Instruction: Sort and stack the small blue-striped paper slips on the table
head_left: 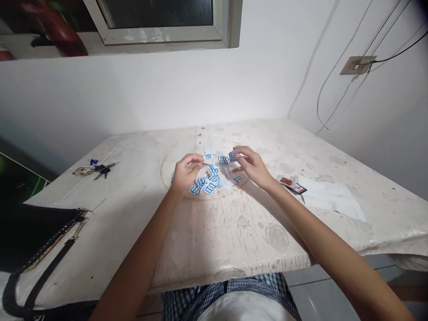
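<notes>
Several small whitish pieces with blue outlines lie in a loose pile on the table, some overlapping. My right hand is above the pile's right side, its thumb and fingers closed on a small blue-lined piece. Just left of that one is another blue-lined piece; whether it touches the held one I cannot tell. At the pile's left edge my left hand has thumb and forefinger pinched together. A thin sliver shows at those fingertips, too small to name.
Keys and a small blue object lie at left, behind a black bag with a strap. On the right are a white paper, a dark card and a pack with a reddish-brown item. Cables hang from a wall socket.
</notes>
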Available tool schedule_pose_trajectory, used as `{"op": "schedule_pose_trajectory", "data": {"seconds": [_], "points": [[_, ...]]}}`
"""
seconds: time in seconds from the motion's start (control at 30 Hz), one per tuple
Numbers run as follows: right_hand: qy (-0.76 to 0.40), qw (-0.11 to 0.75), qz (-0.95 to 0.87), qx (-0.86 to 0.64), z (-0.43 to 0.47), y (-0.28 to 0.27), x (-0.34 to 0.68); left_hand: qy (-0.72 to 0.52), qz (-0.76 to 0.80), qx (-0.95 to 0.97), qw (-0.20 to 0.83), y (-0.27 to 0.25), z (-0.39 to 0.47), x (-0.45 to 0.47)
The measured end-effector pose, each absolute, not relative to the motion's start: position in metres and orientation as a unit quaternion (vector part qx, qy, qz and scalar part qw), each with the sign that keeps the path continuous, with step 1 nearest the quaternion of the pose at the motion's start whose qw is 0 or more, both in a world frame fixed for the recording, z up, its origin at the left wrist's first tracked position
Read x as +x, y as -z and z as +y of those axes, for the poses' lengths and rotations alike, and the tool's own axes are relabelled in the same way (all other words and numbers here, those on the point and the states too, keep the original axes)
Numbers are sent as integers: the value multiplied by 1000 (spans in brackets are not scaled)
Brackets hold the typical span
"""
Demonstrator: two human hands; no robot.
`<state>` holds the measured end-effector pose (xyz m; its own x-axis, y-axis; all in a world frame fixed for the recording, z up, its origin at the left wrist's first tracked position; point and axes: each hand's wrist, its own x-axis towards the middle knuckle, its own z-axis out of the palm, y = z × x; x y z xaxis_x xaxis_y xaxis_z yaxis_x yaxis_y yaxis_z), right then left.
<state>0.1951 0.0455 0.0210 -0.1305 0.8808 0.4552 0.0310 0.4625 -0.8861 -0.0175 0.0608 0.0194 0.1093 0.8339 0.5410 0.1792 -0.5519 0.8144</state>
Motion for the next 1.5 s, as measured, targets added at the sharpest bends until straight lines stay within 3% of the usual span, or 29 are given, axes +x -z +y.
{"op": "schedule_pose_trajectory", "data": {"seconds": [0.33,0.47,0.53,0.63,0.7,0.77,0.87,1.0,1.17,1.5], "points": [[-374,558,-664,-329,41,-27,196,-566,377,655,330,-25,57,-16],[-312,536,-693,-367,44,-26,200,-552,396,661,319,-24,58,-17],[-252,470,-738,-414,46,-22,204,-532,419,671,302,-23,59,-19],[-211,270,-808,-479,46,-13,208,-462,486,703,236,-20,57,-21],[-208,151,-827,-501,45,-6,207,-363,532,741,193,-19,52,-21],[-204,101,-840,-493,45,-2,204,-238,552,778,182,-20,44,-20],[-210,129,-881,-404,47,-3,197,-142,533,813,185,-22,35,-17],[-211,190,-915,-287,50,-9,189,-169,495,825,216,-18,38,-14],[-233,221,-890,-323,45,-9,182,-206,445,831,260,-15,43,-8],[-281,384,-796,-375,47,4,170,-320,442,810,213,-10,50,1]]}}
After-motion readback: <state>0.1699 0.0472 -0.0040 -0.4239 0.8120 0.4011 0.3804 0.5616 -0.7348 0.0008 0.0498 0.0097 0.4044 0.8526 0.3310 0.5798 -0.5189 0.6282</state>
